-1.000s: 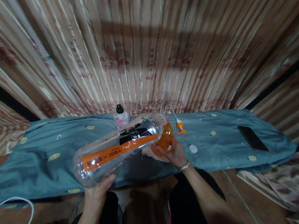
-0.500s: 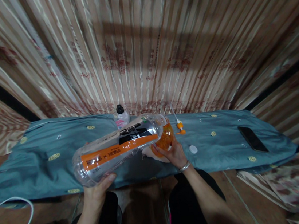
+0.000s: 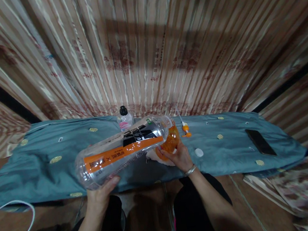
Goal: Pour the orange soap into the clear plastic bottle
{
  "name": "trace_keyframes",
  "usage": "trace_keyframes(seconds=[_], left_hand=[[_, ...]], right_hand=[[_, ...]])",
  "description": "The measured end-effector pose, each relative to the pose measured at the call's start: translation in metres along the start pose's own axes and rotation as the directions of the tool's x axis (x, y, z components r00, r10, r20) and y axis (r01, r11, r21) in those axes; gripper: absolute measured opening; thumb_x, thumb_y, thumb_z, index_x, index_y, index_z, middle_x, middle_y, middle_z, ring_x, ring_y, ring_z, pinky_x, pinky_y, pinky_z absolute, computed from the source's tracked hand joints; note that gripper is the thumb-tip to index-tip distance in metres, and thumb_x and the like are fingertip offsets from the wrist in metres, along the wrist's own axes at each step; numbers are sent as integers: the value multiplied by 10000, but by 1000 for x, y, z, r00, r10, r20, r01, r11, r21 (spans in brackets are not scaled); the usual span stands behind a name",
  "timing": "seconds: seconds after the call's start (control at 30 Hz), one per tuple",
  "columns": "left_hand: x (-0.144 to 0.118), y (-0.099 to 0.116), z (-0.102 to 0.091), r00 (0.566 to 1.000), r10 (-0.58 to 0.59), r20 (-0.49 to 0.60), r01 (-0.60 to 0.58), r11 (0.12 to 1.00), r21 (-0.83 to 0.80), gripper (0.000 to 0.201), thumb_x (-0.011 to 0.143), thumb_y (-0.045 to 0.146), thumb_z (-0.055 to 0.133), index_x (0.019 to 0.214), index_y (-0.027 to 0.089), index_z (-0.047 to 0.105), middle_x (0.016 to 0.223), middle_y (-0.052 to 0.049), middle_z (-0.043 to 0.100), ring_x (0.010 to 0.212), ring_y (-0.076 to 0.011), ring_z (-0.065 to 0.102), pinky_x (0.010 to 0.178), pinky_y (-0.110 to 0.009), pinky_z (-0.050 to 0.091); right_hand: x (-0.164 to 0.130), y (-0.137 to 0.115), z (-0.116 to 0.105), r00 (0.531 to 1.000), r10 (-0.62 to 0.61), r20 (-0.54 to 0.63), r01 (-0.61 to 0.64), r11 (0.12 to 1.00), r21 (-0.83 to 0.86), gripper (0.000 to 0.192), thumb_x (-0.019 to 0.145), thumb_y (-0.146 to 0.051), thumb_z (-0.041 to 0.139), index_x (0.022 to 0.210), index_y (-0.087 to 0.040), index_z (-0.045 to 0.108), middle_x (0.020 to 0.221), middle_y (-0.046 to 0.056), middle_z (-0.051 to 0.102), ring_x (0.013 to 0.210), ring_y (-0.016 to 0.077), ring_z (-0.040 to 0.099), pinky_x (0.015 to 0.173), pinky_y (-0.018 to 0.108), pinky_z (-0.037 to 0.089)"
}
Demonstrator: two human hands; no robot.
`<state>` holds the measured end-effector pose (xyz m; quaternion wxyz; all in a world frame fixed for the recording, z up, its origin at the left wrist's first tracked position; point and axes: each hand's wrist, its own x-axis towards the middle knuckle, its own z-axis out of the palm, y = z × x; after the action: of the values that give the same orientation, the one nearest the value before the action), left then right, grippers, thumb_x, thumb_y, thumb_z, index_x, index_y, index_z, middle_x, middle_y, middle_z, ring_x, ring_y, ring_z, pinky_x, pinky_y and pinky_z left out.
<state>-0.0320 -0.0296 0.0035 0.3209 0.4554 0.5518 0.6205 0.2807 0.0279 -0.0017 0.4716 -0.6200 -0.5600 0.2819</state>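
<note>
My left hand [image 3: 103, 190] is closed around the base end of a large clear plastic bottle [image 3: 122, 146] with an orange, black and silver label. The bottle is tilted, its mouth lower-pitched toward the right and over the top of an orange translucent bottle [image 3: 171, 139]. My right hand [image 3: 180, 157] is wrapped round that orange bottle, which stands on a white cloth or paper [image 3: 159, 159]. Whether liquid passes between the two mouths I cannot tell. An orange pump head [image 3: 185, 129] with a pale tube lies just behind my right hand.
A white bottle with a black cap [image 3: 125, 119] stands at the back. To the right lie a white cap [image 3: 199, 152] and a black phone [image 3: 260, 142] on the teal patterned cloth [image 3: 228, 158]. A striped curtain [image 3: 145, 48] hangs behind; a white cable [image 3: 27, 208] loops at lower left.
Almost nothing differs. The large bottle has rolled or shifted very slightly in my left hand, and the camera view has moved a little. Both hands keep their hold.
</note>
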Motion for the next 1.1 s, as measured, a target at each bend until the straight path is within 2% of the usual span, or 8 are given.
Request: trace_keyframes(seconds=[0.2, 0.43, 0.5, 0.57, 0.63, 0.7, 0.87, 1.1], left_hand=[[-3, 12, 6, 995, -98, -25, 95, 992, -81, 637, 629, 573, 1004, 1151, 253, 833, 980, -57, 797, 1044, -373, 785, 1051, -551, 673], [3, 8, 4, 996, -84, 5, 84, 995, -53, 679, 602, 664, 993, 1130, 273, 825, 930, -52, 790, 966, -381, 786, 1029, -580, 681], [8, 2, 0, 996, -88, 13, 89, 995, -54, 649, 570, 657, 1007, 1062, 279, 818, 877, -37, 764, 939, -373, 778, 1051, -588, 671], [12, -5, -5, 993, -116, 20, 117, 991, -60, 573, 519, 619, 1038, 909, 287, 781, 781, -12, 701, 890, -357, 756, 1073, -594, 658], [14, -10, -9, 989, -146, 28, 148, 986, -81, 532, 482, 566, 1063, 766, 294, 706, 712, 8, 636, 842, -336, 731, 1075, -591, 655], [14, -12, -10, 984, -171, 40, 175, 978, -110, 532, 462, 528, 1077, 708, 298, 665, 687, 14, 618, 825, -329, 725, 1057, -585, 667], [10, -7, -7, 977, -210, 41, 214, 967, -142, 535, 403, 457, 1108, 673, 288, 678, 689, 2, 674, 856, -364, 790, 922, -541, 723], [4, -9, -8, 986, -162, 41, 166, 980, -113, 508, 467, 506, 1106, 695, 281, 713, 782, -37, 781, 917, -379, 830, 927, -517, 734]], right_hand=[[0, -1, 1, 1000, -3, -4, 3, 999, 51, 903, 677, -871, 932, 1281, -231, 728, 1099, 132, 910, 994, 405, 878, 895, 550, 732], [1, 2, 2, 1000, -3, -1, 3, 997, 80, 791, 704, -753, 955, 1280, -255, 741, 1137, 113, 908, 1071, 398, 874, 976, 558, 721], [2, 1, 2, 1000, -12, 17, 10, 995, 101, 800, 711, -724, 950, 1310, -244, 726, 1204, 139, 903, 1129, 408, 871, 1008, 575, 716], [2, -1, 2, 999, -22, 24, 19, 993, 119, 796, 721, -698, 945, 1332, -241, 717, 1254, 154, 897, 1182, 414, 864, 1030, 581, 713], [2, -2, 2, 999, -24, 25, 21, 992, 122, 775, 729, -679, 945, 1334, -249, 720, 1260, 146, 897, 1198, 414, 863, 1038, 581, 712], [2, -1, 2, 999, -25, 30, 21, 992, 121, 755, 737, -666, 944, 1331, -254, 726, 1251, 132, 900, 1186, 411, 869, 1045, 581, 711], [1, 1, 2, 999, -36, 18, 34, 992, 120, 736, 762, -663, 944, 1330, -250, 724, 1244, 130, 904, 1152, 402, 878, 1027, 575, 718], [1, 2, 2, 1000, -25, 13, 24, 995, 92, 747, 747, -700, 954, 1311, -271, 718, 1228, 129, 906, 1174, 404, 865, 1004, 554, 727]])
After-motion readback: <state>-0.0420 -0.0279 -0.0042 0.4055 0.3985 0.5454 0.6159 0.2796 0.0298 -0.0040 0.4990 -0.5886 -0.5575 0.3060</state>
